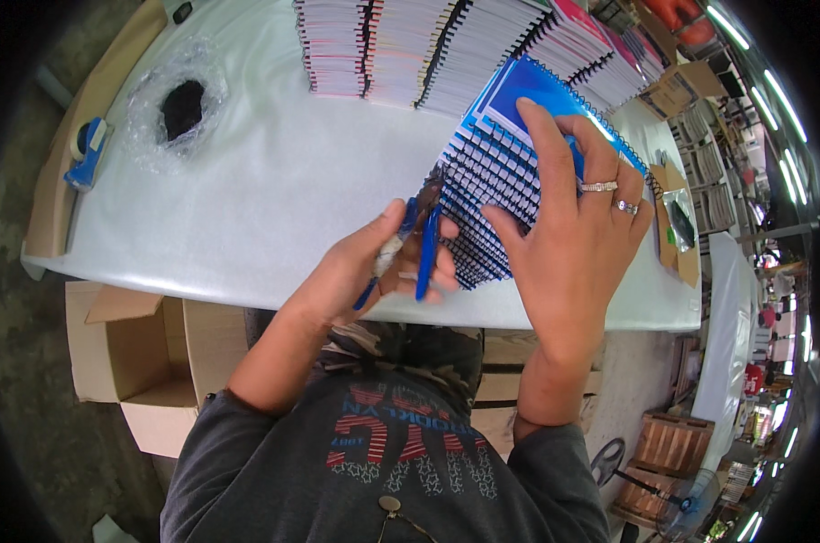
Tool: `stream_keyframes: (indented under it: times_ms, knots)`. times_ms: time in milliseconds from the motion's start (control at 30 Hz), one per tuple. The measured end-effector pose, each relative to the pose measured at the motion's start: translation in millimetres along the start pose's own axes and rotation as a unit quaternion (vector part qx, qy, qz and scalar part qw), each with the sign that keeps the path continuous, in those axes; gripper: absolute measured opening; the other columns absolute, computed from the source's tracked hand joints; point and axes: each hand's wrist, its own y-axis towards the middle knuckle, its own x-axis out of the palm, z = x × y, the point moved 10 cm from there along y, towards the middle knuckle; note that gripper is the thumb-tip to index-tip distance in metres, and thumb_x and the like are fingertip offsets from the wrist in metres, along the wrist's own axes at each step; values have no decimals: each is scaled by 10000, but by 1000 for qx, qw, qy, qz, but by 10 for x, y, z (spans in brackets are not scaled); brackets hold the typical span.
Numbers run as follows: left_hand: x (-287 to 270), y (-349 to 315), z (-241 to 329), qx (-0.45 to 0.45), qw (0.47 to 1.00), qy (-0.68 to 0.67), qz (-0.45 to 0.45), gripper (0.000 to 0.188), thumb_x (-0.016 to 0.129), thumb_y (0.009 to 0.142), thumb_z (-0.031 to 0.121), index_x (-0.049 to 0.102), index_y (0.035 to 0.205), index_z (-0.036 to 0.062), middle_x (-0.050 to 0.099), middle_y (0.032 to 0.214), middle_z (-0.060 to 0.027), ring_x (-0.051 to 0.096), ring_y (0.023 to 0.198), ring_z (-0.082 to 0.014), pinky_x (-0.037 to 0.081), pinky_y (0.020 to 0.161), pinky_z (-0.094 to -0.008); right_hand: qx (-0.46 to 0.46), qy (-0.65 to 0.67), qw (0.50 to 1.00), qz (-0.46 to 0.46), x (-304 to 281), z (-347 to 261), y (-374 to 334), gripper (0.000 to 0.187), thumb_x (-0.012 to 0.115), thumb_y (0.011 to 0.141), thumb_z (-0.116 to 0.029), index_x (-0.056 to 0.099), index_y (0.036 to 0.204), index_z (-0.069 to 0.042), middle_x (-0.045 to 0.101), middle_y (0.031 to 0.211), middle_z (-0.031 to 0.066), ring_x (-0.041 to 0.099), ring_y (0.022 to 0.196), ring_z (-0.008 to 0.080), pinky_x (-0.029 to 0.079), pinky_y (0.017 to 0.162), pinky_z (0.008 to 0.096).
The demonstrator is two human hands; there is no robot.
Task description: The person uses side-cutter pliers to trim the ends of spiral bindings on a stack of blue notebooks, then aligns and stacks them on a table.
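Observation:
My left hand [344, 264] is wrapped around a pair of blue-handled pliers [425, 253], one handle partly bound in whitish material. Its dark jaws point away from me and meet the near left side of a stack of spiral-bound notebooks [490, 167]. Dark coils line that side in close rows. On top lies a glossy blue cover [538, 83] with a dark coil along its right edge. My right hand [580, 213], wearing two rings, spreads over the stack, index fingertip at the cover and thumb beside the coils. Whether the fingers grip a notebook is not clear.
More bound notebooks [392, 54] stand in rows along the far side of the white table [247, 217]. Clear plastic wrap [213, 100] and a blue tape dispenser [88, 156] lie at the left. An open cardboard box [143, 357] sits below the near edge.

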Motion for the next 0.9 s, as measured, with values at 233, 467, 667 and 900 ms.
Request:
stream_keyframes:
  times_ms: [233, 467, 667, 900]
  knots:
    - [-60, -129, 404, 85, 858, 471, 185, 495, 351, 960, 445, 511, 1102, -1, 593, 847, -114, 558, 745, -211, 458, 718, -325, 4, 2, 1000, 1, 36, 11, -19, 860, 847, 476, -193, 493, 1254, -291, 473, 1189, -25, 430, 1082, 242, 342, 865, 419]
    - [-104, 6, -24, -2, 995, 92, 41, 582, 302, 949, 507, 472, 1174, -2, 591, 880, -125, 593, 826, -240, 466, 742, -372, 6, -3, 1000, -16, 32, 0, -27, 899, 854, 464, -209, 472, 1273, -293, 470, 1198, -22, 429, 1102, 252, 340, 869, 429]
    - [65, -13, -120, -62, 967, -202, -140, 657, 264, 932, 546, 432, 1198, -31, 538, 912, -199, 581, 881, -359, 476, 807, -555, -9, -2, 1000, -17, 20, -92, -2, 900, 845, 502, -175, 442, 1299, -279, 467, 1207, 1, 440, 1092, 270, 330, 874, 464]
    - [112, 43, -153, -45, 960, -209, -182, 629, 225, 951, 521, 457, 1190, -13, 573, 914, -176, 614, 835, -313, 520, 729, -501, -11, 3, 1000, -23, 23, -50, -24, 889, 836, 524, -166, 431, 1309, -262, 452, 1227, 15, 427, 1102, 276, 322, 869, 466]
